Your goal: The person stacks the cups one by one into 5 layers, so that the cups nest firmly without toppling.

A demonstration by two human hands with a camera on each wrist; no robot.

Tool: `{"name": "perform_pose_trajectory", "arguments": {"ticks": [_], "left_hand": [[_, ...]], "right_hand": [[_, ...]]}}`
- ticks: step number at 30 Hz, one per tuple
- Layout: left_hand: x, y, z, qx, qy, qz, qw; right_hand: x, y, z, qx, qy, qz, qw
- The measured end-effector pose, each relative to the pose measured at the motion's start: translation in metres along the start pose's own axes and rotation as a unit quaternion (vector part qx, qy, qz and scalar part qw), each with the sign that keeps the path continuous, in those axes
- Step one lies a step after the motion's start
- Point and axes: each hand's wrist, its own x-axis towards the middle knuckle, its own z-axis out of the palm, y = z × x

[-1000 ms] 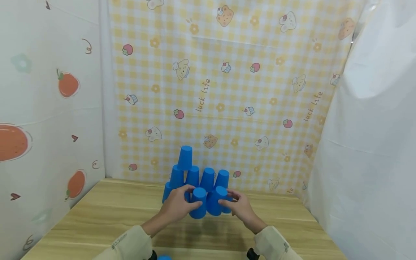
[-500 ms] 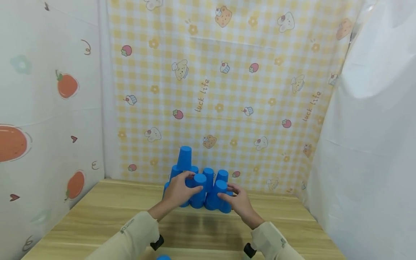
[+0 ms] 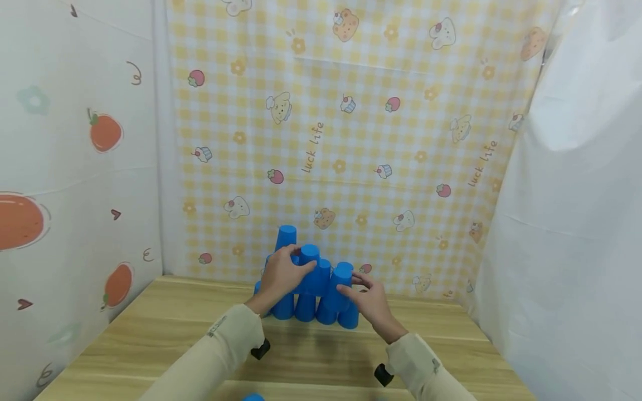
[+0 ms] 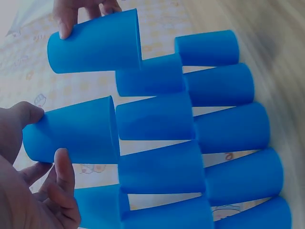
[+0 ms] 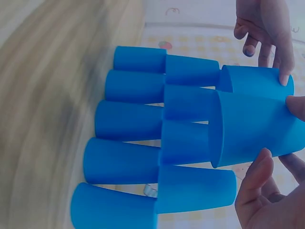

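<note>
Upside-down blue plastic cups stand as a stacked wall on the table, with a bottom row, a second row on it and one third-level cup at the left. My left hand pinches a blue cup between thumb and fingers near its narrow end, its rim close over the second row. Another blue cup is gripped the same way by my right hand, nearer to me and in front of the wall's right part in the head view. Both held cups are mouth down.
A further blue cup shows at the bottom edge of the head view. The wooden table reaches back to a checked cloth, with white sheets at the sides. Dark wrist cameras hang below both sleeves.
Both hands have risen with their cups, from in front of the bottom row to second-row height and above. The left hand rose further, toward the third-level cup. The wall stands unchanged.
</note>
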Motion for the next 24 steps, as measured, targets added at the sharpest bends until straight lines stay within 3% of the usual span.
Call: {"name": "perform_pose_trajectory", "arguments": {"ticks": [8,13,24], "left_hand": [[0.016,0.008,0.006,0.024,0.016,0.012,0.9995],[0.024,0.01,0.008,0.025,0.026,0.017,0.9992],[0.039,0.014,0.018,0.024,0.009,0.008,0.9996]], "right_hand": [[0.014,-0.012,-0.004,-0.017,0.016,-0.024,0.999],[0.029,-0.021,-0.002,-0.011,0.03,-0.014,0.999],[0.054,-0.027,-0.006,-0.017,0.056,-0.017,0.998]]}}
